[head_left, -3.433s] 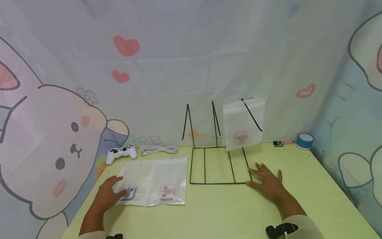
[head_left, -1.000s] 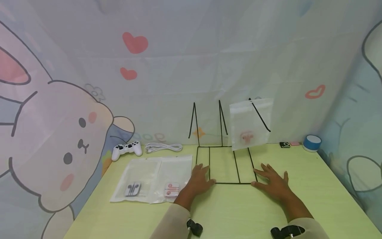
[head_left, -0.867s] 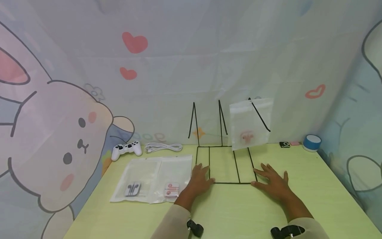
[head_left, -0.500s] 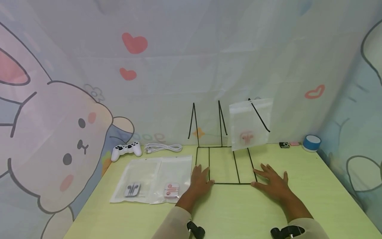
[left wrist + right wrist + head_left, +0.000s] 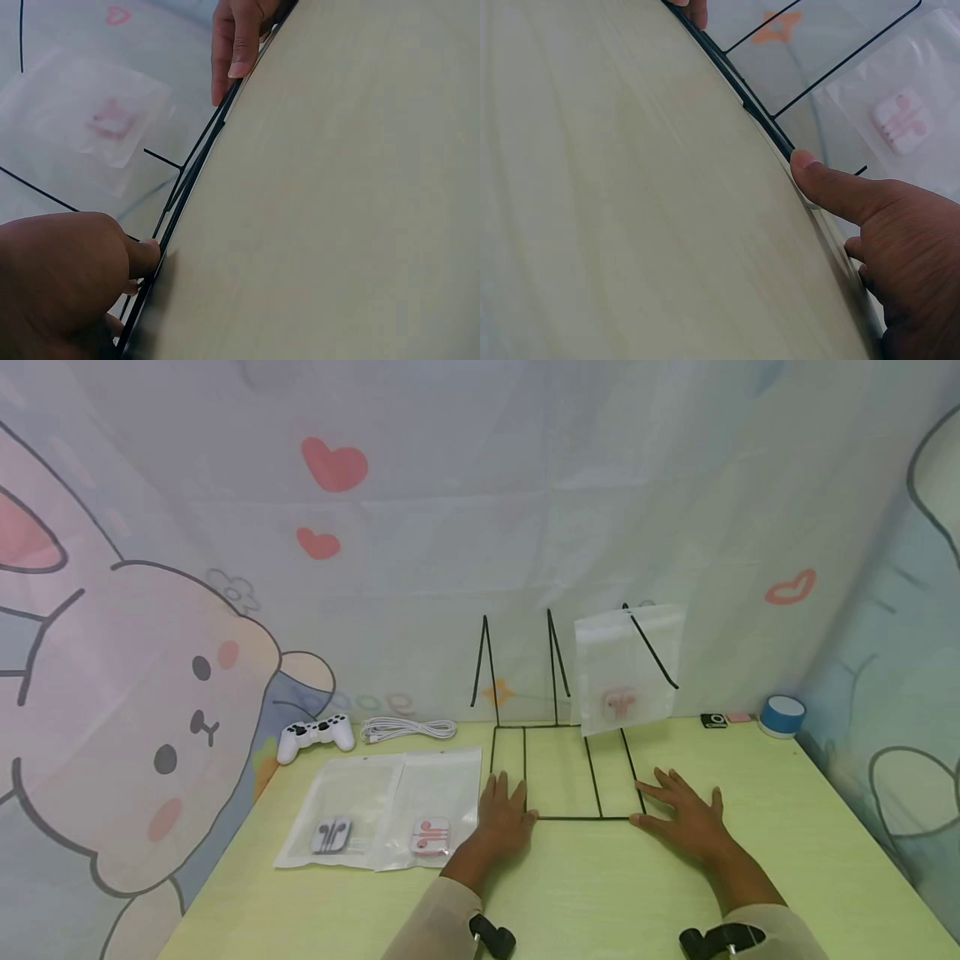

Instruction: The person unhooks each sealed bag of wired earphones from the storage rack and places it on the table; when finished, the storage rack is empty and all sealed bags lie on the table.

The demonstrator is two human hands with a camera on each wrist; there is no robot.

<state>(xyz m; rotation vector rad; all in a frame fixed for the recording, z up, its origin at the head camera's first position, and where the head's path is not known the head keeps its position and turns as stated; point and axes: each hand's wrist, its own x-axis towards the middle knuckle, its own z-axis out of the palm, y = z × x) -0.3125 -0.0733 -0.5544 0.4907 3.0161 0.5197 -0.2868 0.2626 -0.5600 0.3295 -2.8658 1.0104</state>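
Note:
A black wire display rack stands on the table, its three prongs rising at the back. On its right prong hangs a clear zip bag with white-cased pink earphones inside. My left hand rests at the rack's front left corner, thumb against the front wire. At the front right corner my right hand has its fingers spread, with thumb and fingertips touching the frame. Left of the rack lie two more clear zip bags, one holding dark earphones, the other pink earphones. Both wrist views show thumbs on the front wire.
Behind the flat bags sit a white game controller and a coiled white cable. Toward the back right are a small black player, a pink item and a blue-and-white round object. A printed cloth hangs behind the table.
Earlier the left hand was at the bag with dark earphones; it then moved right to the rack's front left corner. The right hand has stayed on the rack. The head view shifted slightly.

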